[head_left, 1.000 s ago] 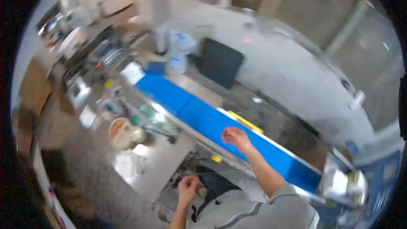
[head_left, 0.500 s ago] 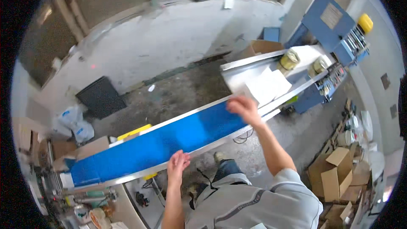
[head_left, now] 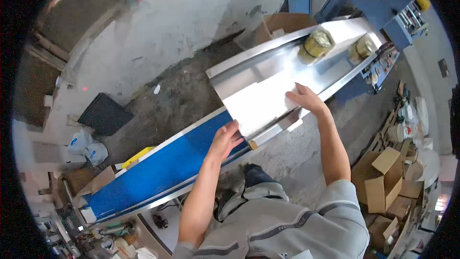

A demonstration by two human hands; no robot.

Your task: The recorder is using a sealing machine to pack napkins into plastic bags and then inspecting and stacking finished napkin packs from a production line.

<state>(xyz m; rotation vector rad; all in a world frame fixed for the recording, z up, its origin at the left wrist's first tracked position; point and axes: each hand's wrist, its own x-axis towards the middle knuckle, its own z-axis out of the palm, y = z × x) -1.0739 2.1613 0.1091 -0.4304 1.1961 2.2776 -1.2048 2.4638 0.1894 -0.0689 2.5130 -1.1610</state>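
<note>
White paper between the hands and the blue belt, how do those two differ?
The white paper is a short piece, while the blue belt is a long strip. The white paper looks bright and glaring; the blue belt is darker. The left hand and right hand are at the white paper's edges; neither grips the blue belt. Both look flat.
</note>
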